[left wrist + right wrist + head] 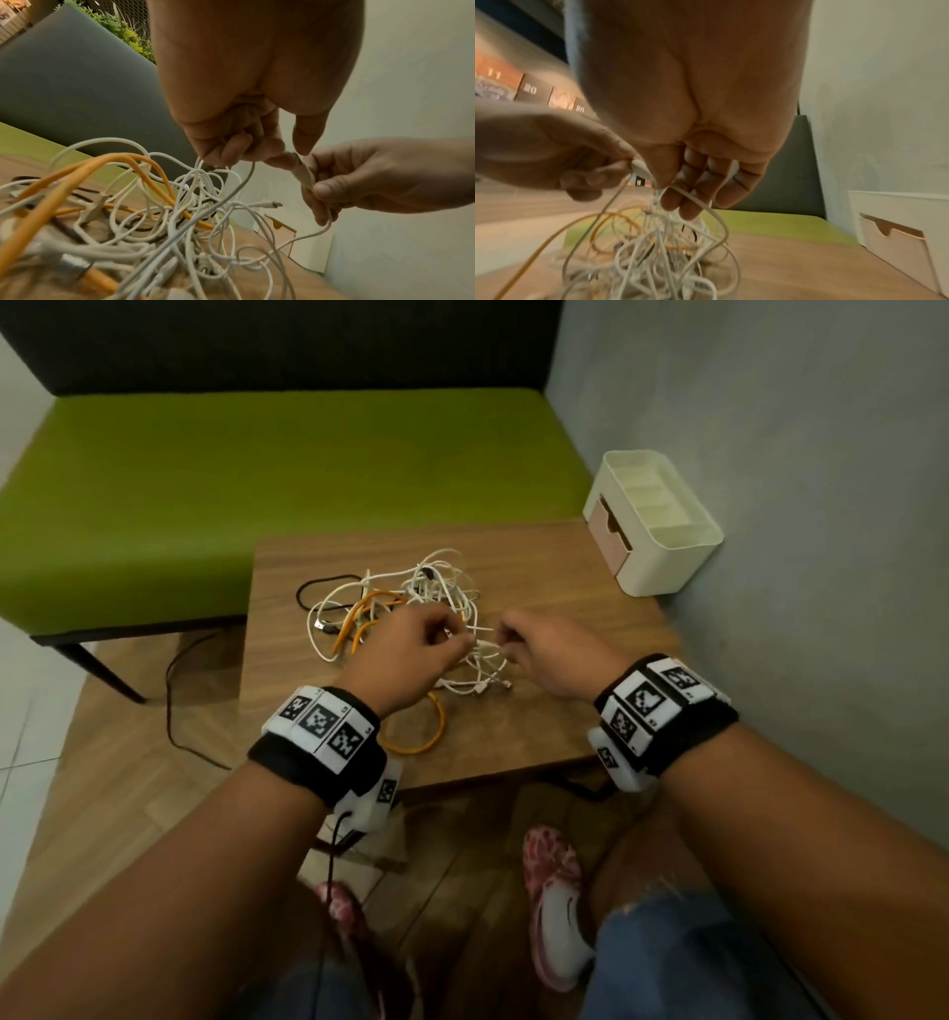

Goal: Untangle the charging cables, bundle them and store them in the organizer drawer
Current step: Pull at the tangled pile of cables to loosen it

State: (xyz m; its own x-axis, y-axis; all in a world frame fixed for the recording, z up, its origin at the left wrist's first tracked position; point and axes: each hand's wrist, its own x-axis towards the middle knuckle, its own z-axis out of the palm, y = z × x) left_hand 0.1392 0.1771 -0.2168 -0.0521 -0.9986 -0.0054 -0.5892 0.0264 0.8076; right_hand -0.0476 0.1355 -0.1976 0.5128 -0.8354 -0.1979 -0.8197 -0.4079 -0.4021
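A tangle of white charging cables (441, 603) lies mid-table, mixed with an orange cable (429, 737) and a black one (314, 583). My left hand (452, 642) hovers over the pile with its fingers curled round white strands (203, 174), its thumb and forefinger pinching the top of a white plug (302, 174). My right hand (506, 644) pinches the same plug (640, 168) from the other side, and that plug's cable (706, 205) runs across its fingers. The white organizer (667, 557) stands at the table's back right corner, its pink drawer (608, 528) pushed in.
The small wooden table (565, 721) stands against a grey wall (796, 505) on the right. A green bench (257, 474) runs behind it. A thin black cord (174, 711) trails on the floor at the left. My knees and shoes are below the table's front edge.
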